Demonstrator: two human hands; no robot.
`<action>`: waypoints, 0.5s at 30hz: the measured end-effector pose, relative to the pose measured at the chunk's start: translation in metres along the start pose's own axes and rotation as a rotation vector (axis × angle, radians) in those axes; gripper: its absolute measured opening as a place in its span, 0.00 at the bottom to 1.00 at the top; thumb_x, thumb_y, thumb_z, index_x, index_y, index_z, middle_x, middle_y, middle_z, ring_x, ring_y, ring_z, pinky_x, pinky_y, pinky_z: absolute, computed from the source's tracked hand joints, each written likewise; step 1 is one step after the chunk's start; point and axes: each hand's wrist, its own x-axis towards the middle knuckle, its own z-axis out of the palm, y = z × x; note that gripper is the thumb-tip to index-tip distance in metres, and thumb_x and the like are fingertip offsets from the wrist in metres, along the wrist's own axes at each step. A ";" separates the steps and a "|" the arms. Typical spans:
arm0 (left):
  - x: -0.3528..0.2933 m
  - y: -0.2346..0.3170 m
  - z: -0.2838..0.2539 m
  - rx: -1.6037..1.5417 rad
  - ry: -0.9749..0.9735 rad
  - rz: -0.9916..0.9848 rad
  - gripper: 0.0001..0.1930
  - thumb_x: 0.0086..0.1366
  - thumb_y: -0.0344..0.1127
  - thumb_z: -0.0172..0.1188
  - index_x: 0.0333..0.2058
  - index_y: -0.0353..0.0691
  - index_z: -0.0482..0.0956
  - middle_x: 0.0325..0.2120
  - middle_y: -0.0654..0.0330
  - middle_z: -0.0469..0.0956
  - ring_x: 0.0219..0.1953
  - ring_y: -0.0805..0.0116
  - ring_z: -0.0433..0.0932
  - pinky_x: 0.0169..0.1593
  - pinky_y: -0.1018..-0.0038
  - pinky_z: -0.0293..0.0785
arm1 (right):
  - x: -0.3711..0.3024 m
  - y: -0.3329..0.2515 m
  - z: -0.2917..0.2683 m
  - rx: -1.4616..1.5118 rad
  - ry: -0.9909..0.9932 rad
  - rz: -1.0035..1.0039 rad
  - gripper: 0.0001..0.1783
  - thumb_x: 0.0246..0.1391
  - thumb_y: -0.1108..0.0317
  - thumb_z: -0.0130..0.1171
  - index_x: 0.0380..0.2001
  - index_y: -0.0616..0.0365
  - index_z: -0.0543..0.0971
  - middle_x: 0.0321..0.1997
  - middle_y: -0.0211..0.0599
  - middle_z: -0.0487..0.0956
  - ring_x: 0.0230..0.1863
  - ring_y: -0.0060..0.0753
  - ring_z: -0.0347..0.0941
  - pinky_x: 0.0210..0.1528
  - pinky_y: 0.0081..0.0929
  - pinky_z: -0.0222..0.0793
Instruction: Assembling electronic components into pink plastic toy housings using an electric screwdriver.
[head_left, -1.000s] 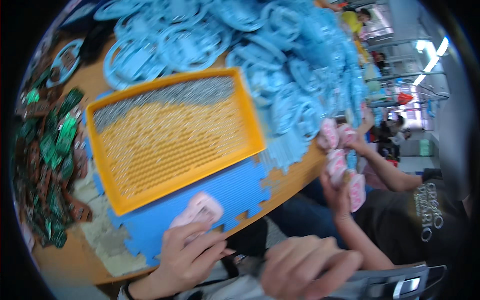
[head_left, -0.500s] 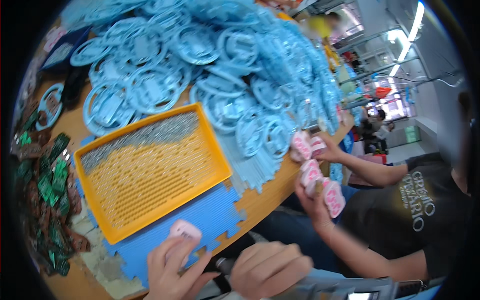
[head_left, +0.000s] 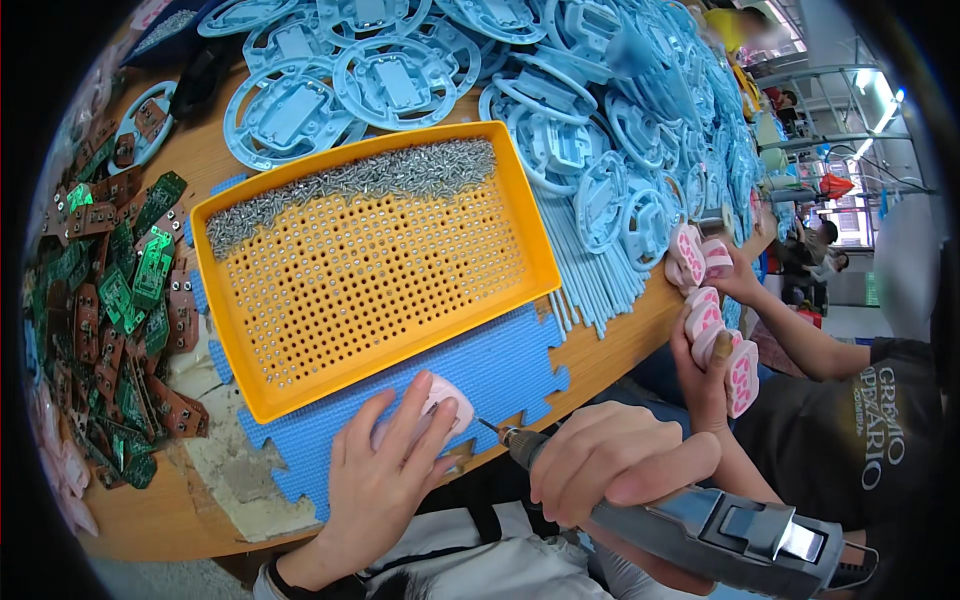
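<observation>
My left hand (head_left: 385, 455) is closed over a small pale pink plastic piece (head_left: 457, 408), held at the blue foam mat in front of the screw tray; my fingers partly cover it. In my right hand (head_left: 610, 460) is a grey electric screwdriver (head_left: 730, 530), gripped around its body and lying sideways. Its thin bit points left at the pink piece's edge; whether it touches I cannot tell. A yellow perforated tray (head_left: 408, 375) lies just beyond my hands, with loose silver screws (head_left: 400, 170) heaped along its far side and others seated in its holes.
Green and brown circuit boards (head_left: 125, 300) are piled at left. Light-blue plastic frames (head_left: 400, 85) heap up at the back, with blue rods (head_left: 590, 285) beside the tray. The blue foam mat (head_left: 510, 350) has jigsaw edges. At right, a co-worker's hands hold pink-and-white pieces (head_left: 742, 375).
The view has shifted, and the tray now sits higher and further right. The screwdriver has come fully into view, its bit now close to the pink piece under my left fingers.
</observation>
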 end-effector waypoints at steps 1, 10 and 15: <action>0.000 0.000 0.001 0.001 -0.003 -0.004 0.32 0.46 0.38 0.67 0.53 0.47 0.72 0.59 0.58 0.64 0.51 0.54 0.65 0.48 0.65 0.64 | -0.001 0.002 0.001 0.004 0.001 0.003 0.08 0.56 0.73 0.51 0.34 0.68 0.67 0.14 0.42 0.71 0.12 0.37 0.68 0.17 0.33 0.68; 0.002 0.000 0.003 -0.054 0.043 0.021 0.30 0.47 0.37 0.66 0.53 0.46 0.73 0.59 0.59 0.64 0.44 0.58 0.66 0.45 0.69 0.66 | 0.005 0.010 -0.007 -0.064 -0.112 -0.036 0.40 0.47 0.32 0.54 0.34 0.65 0.63 0.13 0.41 0.72 0.12 0.34 0.70 0.15 0.27 0.71; 0.001 -0.003 0.007 0.008 0.063 0.029 0.29 0.48 0.36 0.66 0.52 0.45 0.73 0.59 0.58 0.64 0.41 0.58 0.64 0.43 0.71 0.66 | 0.000 0.023 -0.002 -0.020 -0.200 0.030 0.10 0.42 0.72 0.60 0.21 0.70 0.72 0.17 0.41 0.71 0.17 0.39 0.70 0.17 0.32 0.66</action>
